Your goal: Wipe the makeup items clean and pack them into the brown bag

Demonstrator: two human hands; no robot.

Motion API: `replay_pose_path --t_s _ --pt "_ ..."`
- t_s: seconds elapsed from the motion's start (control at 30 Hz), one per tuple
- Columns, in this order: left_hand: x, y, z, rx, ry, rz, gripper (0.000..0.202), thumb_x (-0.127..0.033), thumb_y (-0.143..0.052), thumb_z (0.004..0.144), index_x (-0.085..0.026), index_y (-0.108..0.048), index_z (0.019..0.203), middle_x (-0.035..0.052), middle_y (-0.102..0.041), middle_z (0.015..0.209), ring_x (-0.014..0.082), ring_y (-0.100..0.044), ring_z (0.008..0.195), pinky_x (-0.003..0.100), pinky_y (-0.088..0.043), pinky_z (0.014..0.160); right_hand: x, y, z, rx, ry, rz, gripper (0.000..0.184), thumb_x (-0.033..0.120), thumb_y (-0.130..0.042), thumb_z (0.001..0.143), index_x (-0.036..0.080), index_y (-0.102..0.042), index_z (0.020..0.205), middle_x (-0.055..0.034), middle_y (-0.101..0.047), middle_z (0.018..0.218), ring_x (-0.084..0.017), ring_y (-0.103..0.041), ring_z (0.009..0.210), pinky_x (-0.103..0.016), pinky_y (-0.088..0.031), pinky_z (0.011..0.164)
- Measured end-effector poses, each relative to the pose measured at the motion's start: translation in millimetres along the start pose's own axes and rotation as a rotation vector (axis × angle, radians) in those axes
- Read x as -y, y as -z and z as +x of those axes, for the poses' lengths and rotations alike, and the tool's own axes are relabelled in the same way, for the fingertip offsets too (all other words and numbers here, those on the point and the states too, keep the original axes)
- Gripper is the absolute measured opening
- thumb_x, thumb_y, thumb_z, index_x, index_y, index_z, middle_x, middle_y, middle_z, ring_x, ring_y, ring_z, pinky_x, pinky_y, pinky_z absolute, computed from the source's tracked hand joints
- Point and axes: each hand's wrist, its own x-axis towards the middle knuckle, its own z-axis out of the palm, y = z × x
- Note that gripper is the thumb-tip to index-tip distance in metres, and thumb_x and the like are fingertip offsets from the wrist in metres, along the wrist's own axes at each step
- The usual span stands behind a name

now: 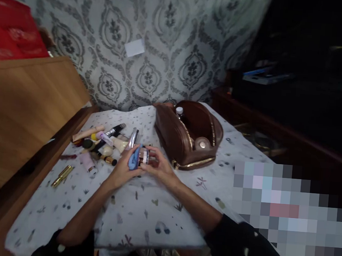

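Above the patterned white cloth, my left hand (123, 172) is closed around a bunched blue cloth (132, 160). The cloth is pressed against one side of a small clear cosmetic container (144, 156); its exact kind is hard to make out. Fingers of my right hand (164, 170) grip the container from the other side. Just beyond the hands stands an open brown toiletry bag (169, 130), its gold zipper apart. Inside it are a white-capped bottle (179, 112) and a round pinkish item (202, 144).
Left of my hands lies a pile of cosmetics, including a pink tube (87, 163), a black tube with a gold band (108, 159) and gold sticks (62, 176). A wooden panel (34, 93) borders the left side. Patterned wallpaper (165, 44) rises behind.
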Motion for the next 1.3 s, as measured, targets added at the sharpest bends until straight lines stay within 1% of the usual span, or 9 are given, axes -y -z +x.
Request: replay_pose_path --t_s 0.1,0.27,0.5,0.6,0.73,0.87,1.03,1.17,1.3 --pt "0.1 0.1 1.4 -0.005 -0.028 0.026 0.080 -0.033 -0.079 0.074 -0.020 -0.043 0.144 0.0143 -0.049 0.146 0.0286 -0.050 0.132 0.040 -0.039 0.111 3.3 -0.7 -0.8 -0.008 0.014 -0.022 0.071 0.042 -0.085 0.061 0.026 -0.050 0.121 -0.0034 -0.057 0.110 -0.016 -0.063 0.089 -0.031 -0.054 0.076" --pt "3.8 -0.3 1.7 -0.015 -0.084 0.068 0.080 -0.037 -0.080 0.073 -0.018 -0.045 0.143 0.0142 -0.057 0.139 0.0293 -0.054 0.127 0.040 -0.041 0.108 5.0 -3.3 -2.7 -0.038 0.017 -0.057 0.072 0.042 -0.087 0.059 0.028 -0.049 0.118 -0.0042 -0.062 0.110 -0.020 -0.065 0.095 -0.036 -0.055 0.084" --pt "3.3 2.2 -0.3 -0.022 -0.091 0.069 0.082 -0.042 -0.083 0.069 -0.019 -0.049 0.140 0.0130 -0.061 0.133 0.0294 -0.059 0.119 0.039 -0.045 0.101 -2.1 -1.3 -1.1 -0.116 0.017 -0.064 0.065 0.047 -0.085 0.064 0.029 -0.053 0.117 -0.0047 -0.066 0.109 -0.021 -0.067 0.096 -0.035 -0.055 0.084" --pt "3.0 1.4 -1.2 -0.039 -0.087 0.062 0.073 -0.040 -0.082 0.071 -0.020 -0.054 0.135 0.0120 -0.062 0.131 0.0282 -0.060 0.116 0.038 -0.046 0.099 -3.6 -0.2 -0.1 -0.155 0.033 -0.088 0.067 0.045 -0.087 0.063 0.029 -0.054 0.120 -0.0061 -0.066 0.113 -0.022 -0.066 0.101 -0.037 -0.056 0.086" --pt "3.6 -0.1 -1.7 -0.051 -0.104 -0.004 0.065 -0.038 -0.082 0.072 -0.019 -0.058 0.129 0.0115 -0.063 0.128 0.0272 -0.061 0.115 0.037 -0.046 0.099 -6.5 0.6 1.3 -0.205 0.061 -0.107 0.069 0.045 -0.087 0.062 0.026 -0.057 0.121 -0.0083 -0.065 0.121 -0.024 -0.063 0.110 -0.044 -0.053 0.095" --pt "0.9 0.1 -3.9 -0.081 -0.147 -0.091 0.062 -0.036 -0.077 0.075 -0.018 -0.055 0.131 0.0128 -0.061 0.130 0.0273 -0.059 0.118 0.037 -0.045 0.101 -11.0 2.2 3.3 -0.212 0.063 -0.120 0.064 0.044 -0.086 0.063 0.022 -0.061 0.117 -0.0094 -0.066 0.123 -0.025 -0.062 0.114 -0.047 -0.047 0.104" --pt "-5.7 2.0 -8.1 -0.126 -0.199 -0.100 0.051 -0.033 -0.069 0.082 -0.018 -0.055 0.128 0.0105 -0.062 0.125 0.0244 -0.061 0.111 0.034 -0.047 0.096 -17.0 5.9 5.0 -0.218 0.102 -0.138 0.068 0.043 -0.087 0.061 0.023 -0.057 0.118 -0.0093 -0.067 0.119 -0.025 -0.064 0.110 -0.047 -0.050 0.098" --pt "-9.3 3.1 -9.8 -0.177 -0.193 -0.097 0.042 -0.036 -0.064 0.085 -0.018 -0.058 0.123 0.0092 -0.064 0.116 0.0230 -0.062 0.101 0.034 -0.048 0.091 -17.0 5.6 3.9 -0.199 0.077 -0.153 0.072 0.042 -0.089 0.058 0.024 -0.055 0.119 -0.0068 -0.067 0.110 -0.024 -0.066 0.104 -0.047 -0.051 0.097" --pt "-14.3 4.8 -10.6 -0.251 -0.208 -0.097 0.041 -0.038 -0.061 0.088 -0.017 -0.058 0.123 0.0102 -0.063 0.116 0.0254 -0.060 0.105 0.037 -0.046 0.096 -14.8 2.6 1.5 -0.150 0.061 -0.147 0.075 0.038 -0.091 0.055 0.025 -0.054 0.119 -0.0049 -0.066 0.108 -0.023 -0.066 0.102 -0.047 -0.050 0.101"
